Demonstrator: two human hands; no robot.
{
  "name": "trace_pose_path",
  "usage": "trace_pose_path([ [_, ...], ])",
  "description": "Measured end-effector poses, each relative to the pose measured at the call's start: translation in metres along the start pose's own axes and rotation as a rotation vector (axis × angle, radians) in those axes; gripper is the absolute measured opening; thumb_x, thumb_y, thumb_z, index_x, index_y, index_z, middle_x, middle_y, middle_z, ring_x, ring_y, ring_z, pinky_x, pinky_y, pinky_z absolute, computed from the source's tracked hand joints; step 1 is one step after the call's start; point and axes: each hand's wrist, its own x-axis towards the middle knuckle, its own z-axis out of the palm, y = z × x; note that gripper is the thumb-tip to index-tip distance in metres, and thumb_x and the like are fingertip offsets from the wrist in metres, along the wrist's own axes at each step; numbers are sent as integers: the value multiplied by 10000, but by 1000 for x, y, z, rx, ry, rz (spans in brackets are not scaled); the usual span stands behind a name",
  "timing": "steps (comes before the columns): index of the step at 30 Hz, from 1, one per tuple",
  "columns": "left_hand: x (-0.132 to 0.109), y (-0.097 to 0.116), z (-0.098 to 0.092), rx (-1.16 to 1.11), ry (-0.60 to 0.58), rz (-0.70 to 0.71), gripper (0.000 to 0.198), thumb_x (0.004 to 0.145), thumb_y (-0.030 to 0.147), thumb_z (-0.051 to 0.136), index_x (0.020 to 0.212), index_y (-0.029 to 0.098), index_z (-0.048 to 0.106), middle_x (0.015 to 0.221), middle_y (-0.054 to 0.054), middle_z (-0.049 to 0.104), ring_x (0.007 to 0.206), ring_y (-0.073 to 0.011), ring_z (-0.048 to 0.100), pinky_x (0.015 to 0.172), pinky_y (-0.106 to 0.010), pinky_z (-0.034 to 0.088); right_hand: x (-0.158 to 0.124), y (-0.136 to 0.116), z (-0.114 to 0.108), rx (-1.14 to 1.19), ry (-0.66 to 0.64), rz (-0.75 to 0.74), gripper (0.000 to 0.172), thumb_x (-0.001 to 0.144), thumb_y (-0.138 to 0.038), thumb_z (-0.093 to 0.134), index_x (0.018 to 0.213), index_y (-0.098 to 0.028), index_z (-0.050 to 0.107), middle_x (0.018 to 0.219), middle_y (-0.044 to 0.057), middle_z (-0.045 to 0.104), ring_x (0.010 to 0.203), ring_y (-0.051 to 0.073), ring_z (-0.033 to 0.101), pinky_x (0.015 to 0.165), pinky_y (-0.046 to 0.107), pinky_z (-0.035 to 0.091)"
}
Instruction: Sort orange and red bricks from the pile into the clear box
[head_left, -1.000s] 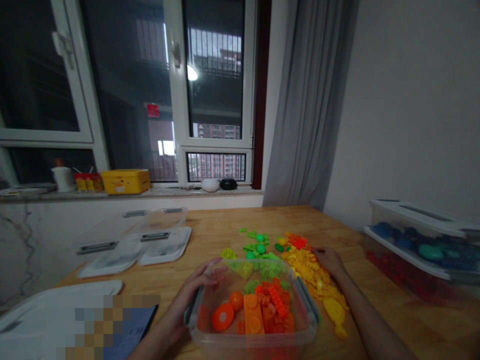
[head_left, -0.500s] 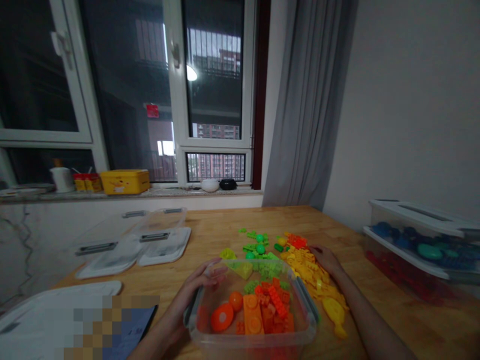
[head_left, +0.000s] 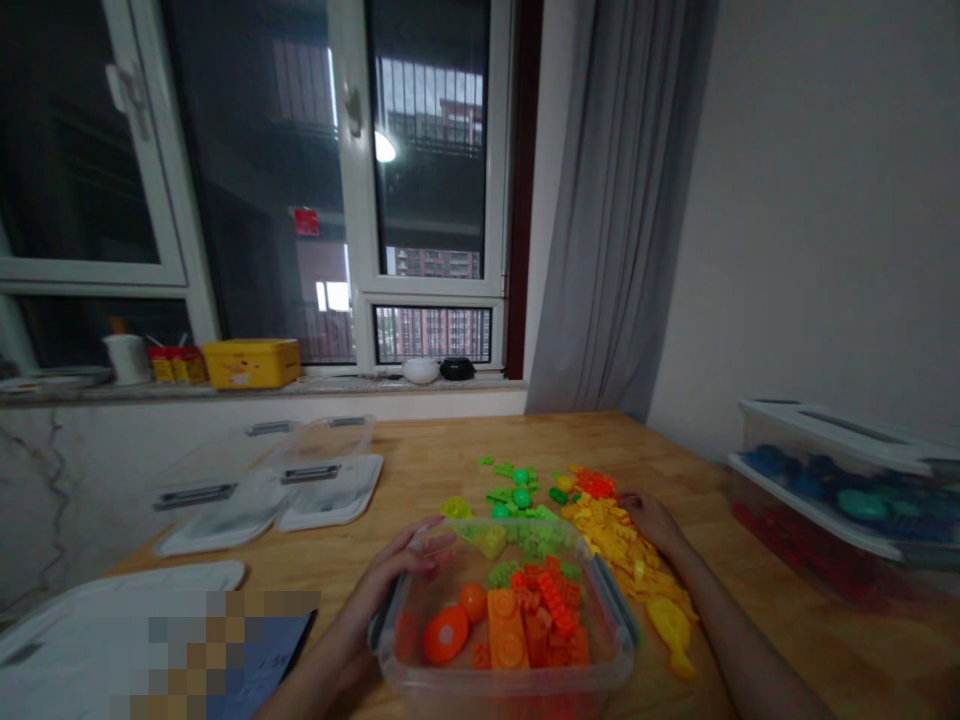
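A clear plastic box (head_left: 450, 680) stands in front of me, holding orange building blocks (head_left: 506, 625) and round orange pieces (head_left: 446, 634). My left hand (head_left: 412, 555) is closed on its left rim, fingers over the far left corner. On the table beyond, my right hand (head_left: 651, 515) lies beside the loose pieces, fingertips at a small heap of orange-red bricks (head_left: 595, 484). Its fingers look stretched out, partly in shadow, with nothing visible in them. Yellow pieces (head_left: 619, 545) spread along that hand and forearm, with a yellow fish-shaped piece (head_left: 670, 632) nearest me. Green pieces (head_left: 540, 535) lie behind the box.
Empty clear boxes and white lids (head_left: 330, 495) lie on the left of the wooden table (head_left: 442, 440). A larger white lid (head_left: 150, 585) and a partly blurred-out dark device (head_left: 289, 640) are nearer. Stacked lidded boxes (head_left: 832, 490) with blue and red pieces stand right.
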Motion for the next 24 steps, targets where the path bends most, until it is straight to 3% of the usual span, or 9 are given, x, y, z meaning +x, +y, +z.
trace_pose_path([
  [3,0,1,0,5,-23,-5,577,776,179,689,1347,248,730,1485,-50,708,1446,-314,579,1270,-424,335,2,1,2,-22,-23,-35,328,850,-311,543,1013,-200,805,1055,109,841,976,271,772,931,371,586],
  [8,-2,3,2,-2,-13,-18,589,778,172,695,1361,252,712,1447,-44,734,1437,-317,587,1274,-441,323,5,0,2,-61,-57,-55,311,843,-280,558,966,-192,830,1129,103,837,1108,271,750,1061,375,531],
  [17,-4,4,3,-37,-22,-38,607,775,159,688,1375,248,701,1440,-46,739,1422,-305,603,1254,-412,350,0,-5,-4,-132,-64,44,299,852,-371,607,848,-207,857,934,115,854,881,305,799,793,361,587],
  [24,-1,1,0,-13,-15,-22,607,768,173,712,1371,238,710,1465,-68,722,1429,-316,596,1258,-426,354,-5,-12,-8,-225,27,81,308,832,-417,655,838,-196,870,912,152,847,853,339,794,708,372,535],
])
